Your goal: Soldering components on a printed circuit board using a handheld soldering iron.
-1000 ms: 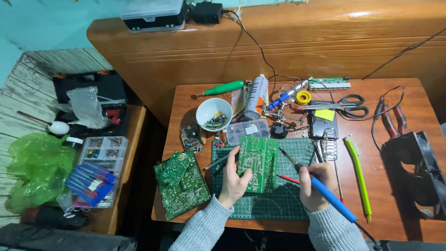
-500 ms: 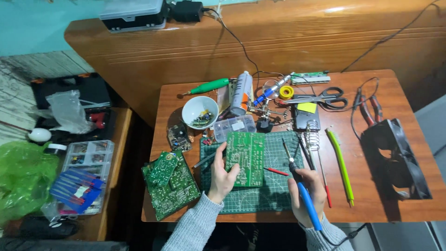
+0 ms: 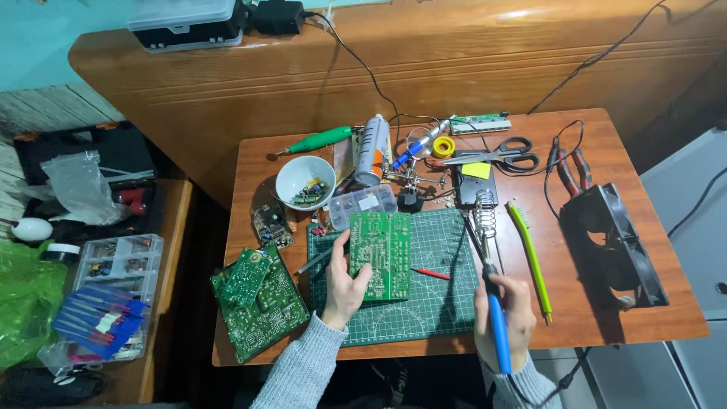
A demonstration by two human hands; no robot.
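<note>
Green circuit board (image 3: pixel 381 255), flat and rectangular with its long axis running away from the person, is held at its near-left edge by the left hand (image 3: pixel 346 282) over the gridded green cutting mat (image 3: pixel 439 303). A blue-handled soldering iron (image 3: pixel 492 303) is gripped by the right hand (image 3: pixel 506 316), thin metal tip pointed away toward the coiled stand (image 3: pixel 485 214). Since the earlier frame the iron has been drawn right, off the board.

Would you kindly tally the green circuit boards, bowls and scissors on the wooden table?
Green circuit boards: 3 — one under the left hand at, a large one, a small one on it
Bowls: 1
Scissors: 1
Total: 5
</note>
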